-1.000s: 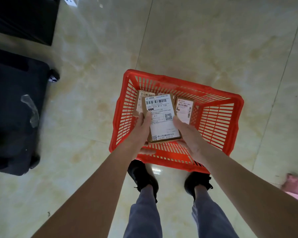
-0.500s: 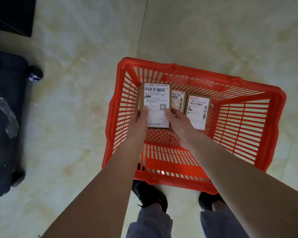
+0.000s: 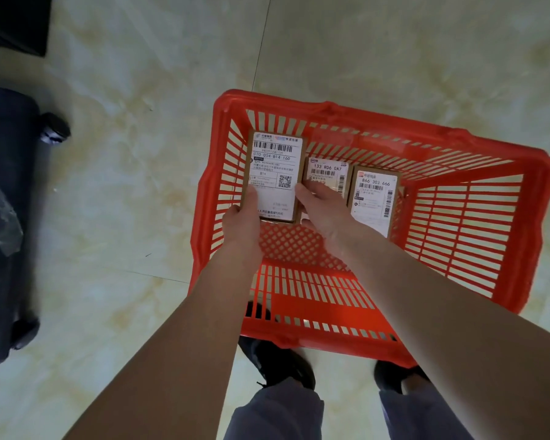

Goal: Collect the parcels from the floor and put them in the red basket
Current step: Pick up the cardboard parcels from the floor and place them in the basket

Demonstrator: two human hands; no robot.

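Both hands, left hand [image 3: 242, 221] and right hand [image 3: 323, 214], grip the near end of a labelled parcel [image 3: 274, 176] inside the red basket [image 3: 477, 236], beside two smaller parcels [image 3: 326, 176] [image 3: 375, 198]. The basket stands on a pale tiled floor [image 3: 124, 185], near a dark wheeled case [image 3: 4, 217].

I see three labelled cardboard parcels side by side in the red slatted plastic basket [image 3: 505, 236]: the largest [image 3: 275, 173] leftmost, the smallest [image 3: 327, 173] in the middle, and a medium one [image 3: 375, 198] on the right. The basket sits on the pale marble-patterned tile floor [image 3: 140, 154], with a black wheeled suitcase [image 3: 4, 217] well apart to its left.
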